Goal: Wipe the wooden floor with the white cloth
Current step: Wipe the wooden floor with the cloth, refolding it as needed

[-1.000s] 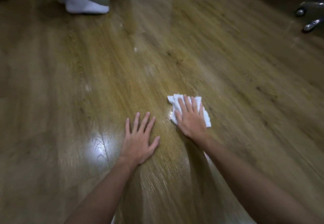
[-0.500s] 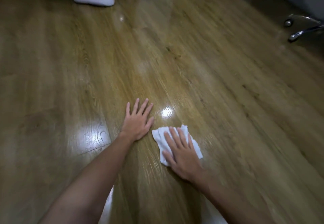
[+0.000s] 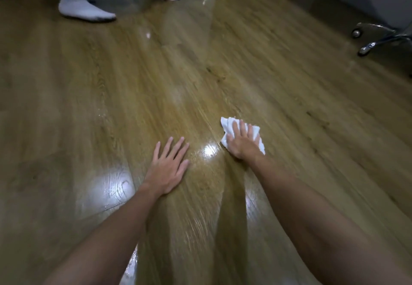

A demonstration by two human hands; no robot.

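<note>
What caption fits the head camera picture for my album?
Right hand presses a white cloth on the wooden floor; left hand rests flat beside it.

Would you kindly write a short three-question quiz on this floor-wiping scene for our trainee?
1. True or false: the right hand presses the white cloth flat on the wooden floor.
2. The left hand rests on: A) the cloth B) bare floor C) the chair base.
3. Fill in: at the far edge, a foot wears a white ____.

Key: 1 true; 2 B; 3 sock.
</note>
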